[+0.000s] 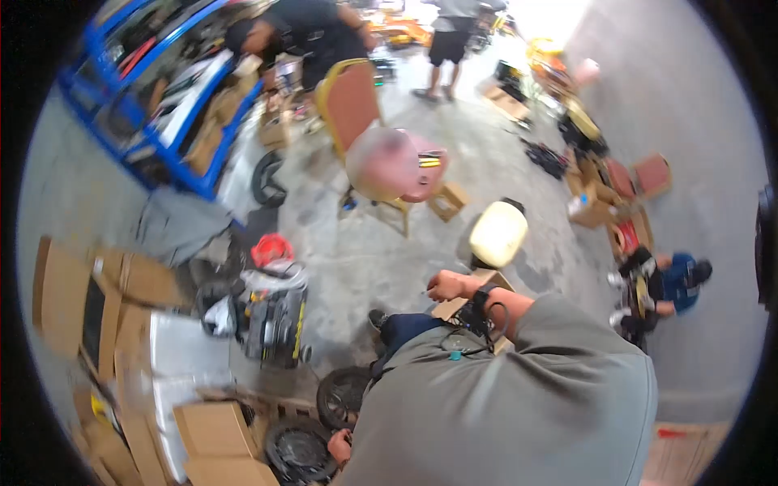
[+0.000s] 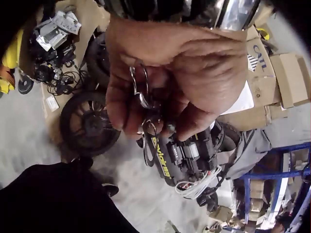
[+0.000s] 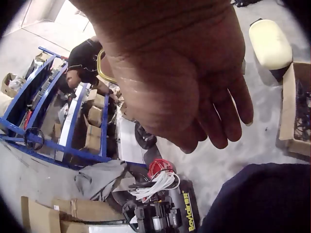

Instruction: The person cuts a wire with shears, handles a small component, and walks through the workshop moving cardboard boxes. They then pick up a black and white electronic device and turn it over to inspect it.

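Observation:
My left hand (image 2: 180, 82) holds a small shiny metal piece (image 2: 148, 104) with thin wire-like loops, its fingers curled around it; I cannot tell what kind of thing it is. In the head view this left hand (image 1: 340, 447) is low, beside a dark spoked wheel (image 1: 300, 449). My right hand (image 3: 184, 92) hangs with relaxed fingers, fairly straight in the right wrist view, and nothing shows in its grasp. Seen from the head, the right hand (image 1: 447, 286) is in front of my body, near an open cardboard box (image 1: 496, 281) and a pale yellow container (image 1: 498, 233).
A black air compressor (image 1: 275, 324) with white hose stands at left, near flattened cardboard (image 1: 142, 279). Behind it rises a blue shelf rack (image 1: 215, 154). A red chair (image 1: 350, 101) stands ahead; one person (image 1: 304, 32) bends by the rack, and another person (image 1: 685, 283) is at right.

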The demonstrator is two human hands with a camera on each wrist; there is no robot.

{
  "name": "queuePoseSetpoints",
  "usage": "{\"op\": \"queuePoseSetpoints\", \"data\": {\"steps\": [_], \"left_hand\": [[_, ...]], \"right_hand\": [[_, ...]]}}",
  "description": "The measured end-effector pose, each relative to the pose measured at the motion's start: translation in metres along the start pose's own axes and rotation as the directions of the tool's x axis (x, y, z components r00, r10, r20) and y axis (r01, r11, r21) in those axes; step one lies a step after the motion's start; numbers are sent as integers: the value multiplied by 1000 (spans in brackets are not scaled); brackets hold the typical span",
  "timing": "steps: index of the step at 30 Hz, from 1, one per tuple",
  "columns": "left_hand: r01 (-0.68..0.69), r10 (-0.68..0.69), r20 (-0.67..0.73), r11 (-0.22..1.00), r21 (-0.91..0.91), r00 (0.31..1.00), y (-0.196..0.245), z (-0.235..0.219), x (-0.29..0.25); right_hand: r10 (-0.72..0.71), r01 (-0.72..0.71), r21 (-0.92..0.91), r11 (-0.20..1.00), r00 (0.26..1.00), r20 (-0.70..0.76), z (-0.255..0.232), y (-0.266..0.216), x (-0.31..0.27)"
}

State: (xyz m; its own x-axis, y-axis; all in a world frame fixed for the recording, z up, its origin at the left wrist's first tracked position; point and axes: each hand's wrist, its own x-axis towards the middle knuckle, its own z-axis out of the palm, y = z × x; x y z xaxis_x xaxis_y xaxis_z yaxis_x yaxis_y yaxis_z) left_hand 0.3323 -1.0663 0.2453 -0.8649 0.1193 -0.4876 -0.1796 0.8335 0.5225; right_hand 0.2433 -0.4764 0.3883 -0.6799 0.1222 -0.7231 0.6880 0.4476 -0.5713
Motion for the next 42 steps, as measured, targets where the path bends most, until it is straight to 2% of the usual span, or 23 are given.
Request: {"op": "queuePoseSetpoints", "data": {"steps": [1, 3, 5, 6, 8, 10, 11, 14, 16, 20, 21, 22, 24, 26, 28, 29, 30, 32, 34, 36, 38, 39, 42], "left_hand": [[-161, 160, 24, 981, 111, 987, -31, 7, 21], [-462, 466, 71, 825, 324, 882, -80, 17, 58], [-195, 181, 156, 978, 80, 971, -34, -10, 89], [-94, 91, 193, 995, 8, 977, -13, -21, 107], [1, 13, 251, 999, -53, 968, 40, -43, 138], [21, -1, 310, 998, -62, 951, 100, -62, 171], [8, 11, 336, 998, -55, 942, 133, -68, 190], [-109, 103, 403, 994, -8, 909, 221, -80, 242], [-225, 191, 450, 974, 21, 872, 283, -85, 272], [-471, 433, 511, 880, -62, 742, 401, -87, 311], [-456, 477, 531, 871, -181, 701, 439, -83, 305], [-427, 519, 548, 854, -297, 656, 477, -79, 300], [-634, 667, 573, 712, -301, 477, 525, -73, 311], [-487, 661, 577, 748, -451, 480, 570, -67, 292], [-647, 730, 602, 635, -423, 323, 613, -77, 275], [-689, 764, 600, 568, -450, 238, 627, -82, 270], [-722, 791, 592, 500, -479, 156, 638, -88, 263], [-708, 813, 581, 432, -559, 37, 656, -108, 243], [-673, 910, 399, 224, -705, -114, 666, -121, 228], [-569, 932, 322, 175, -804, -168, 665, -124, 230], [-461, 954, 274, 189, -867, -125, 661, -124, 229], [-401, 961, 256, 195, -895, -103, 657, -123, 228], [-360, 954, 288, 240, -902, -86, 647, -121, 232]], "right_hand": [[0, 1, 42, 999, 999, -33, -3, 5, -5], [-4, 15, 120, 993, 996, -91, -7, 19, -15], [36, -15, 193, 981, 993, -110, -11, 41, -18], [56, -28, 230, 973, 992, -117, -11, 52, -19], [80, -25, 299, 954, 981, -174, -11, 84, -16], [152, -52, 412, 910, 965, -214, -8, 116, -16], [190, -54, 429, 902, 941, -281, -6, 128, -21], [301, -69, 610, 790, 909, -288, -2, 162, -29], [359, -53, 614, 788, 849, -388, 3, 176, -40], [435, 51, 725, 687, 770, -466, 12, 176, -60], [480, 50, 774, 631, 758, -441, 7, 161, -72], [459, 60, 720, 691, 733, -502, 5, 149, -79], [399, 64, 591, 804, 679, -616, 0, 125, -88], [357, 76, 529, 845, 657, -664, -8, 89, -100], [268, 151, 464, 873, 646, -715, -19, 51, -99], [217, 192, 464, 865, 691, -690, -28, 24, -103], [169, 228, 439, 869, 697, -697, -36, -4, -108], [35, 310, 363, 878, 717, -697, -52, -61, -111], [-55, 457, 385, 802, 698, -714, -62, -115, -108], [-112, 589, 450, 672, 681, -724, -63, -152, -92], [-128, 673, 557, 487, 686, -716, -61, -175, -76], [-144, 655, 606, 452, 724, -675, -61, -185, -75], [-131, 639, 676, 367, 755, -642, -48, -193, -61]]}}
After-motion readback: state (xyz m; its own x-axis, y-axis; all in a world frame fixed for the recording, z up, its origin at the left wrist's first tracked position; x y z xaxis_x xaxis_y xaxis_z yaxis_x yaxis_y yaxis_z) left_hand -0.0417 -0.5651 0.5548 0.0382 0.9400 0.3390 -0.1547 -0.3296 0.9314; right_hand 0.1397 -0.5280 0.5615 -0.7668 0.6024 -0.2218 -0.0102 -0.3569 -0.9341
